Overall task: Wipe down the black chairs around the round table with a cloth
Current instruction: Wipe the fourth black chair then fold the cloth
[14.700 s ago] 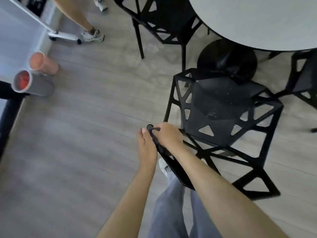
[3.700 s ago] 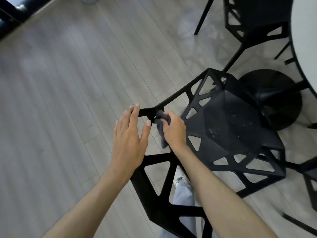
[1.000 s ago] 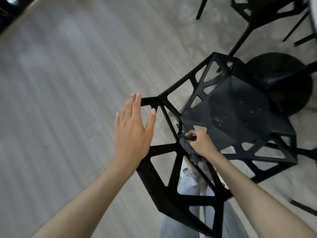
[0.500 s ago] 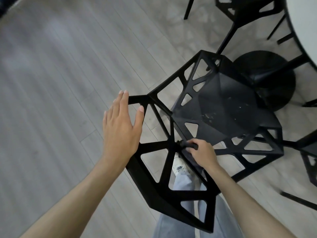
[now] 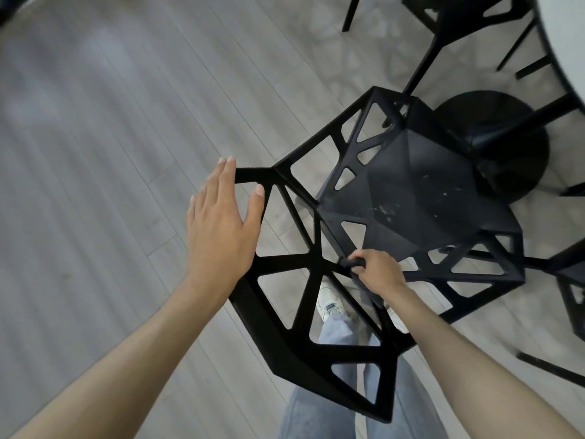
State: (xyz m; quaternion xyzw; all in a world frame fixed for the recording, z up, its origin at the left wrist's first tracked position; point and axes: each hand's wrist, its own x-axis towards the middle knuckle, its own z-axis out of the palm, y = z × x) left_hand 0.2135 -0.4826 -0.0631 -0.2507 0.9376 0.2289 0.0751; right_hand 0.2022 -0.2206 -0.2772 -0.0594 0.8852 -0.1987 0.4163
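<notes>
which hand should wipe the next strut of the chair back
Right hand: it grips the cloth against the chair back's struts. The left hand is flat on the back's top edge, steadying it.

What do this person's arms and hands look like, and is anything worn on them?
Both forearms are bare with no sleeves in view. The left hand and right hand wear no gloves, rings or watch that can be seen; fingernails are short and unpainted.
</notes>
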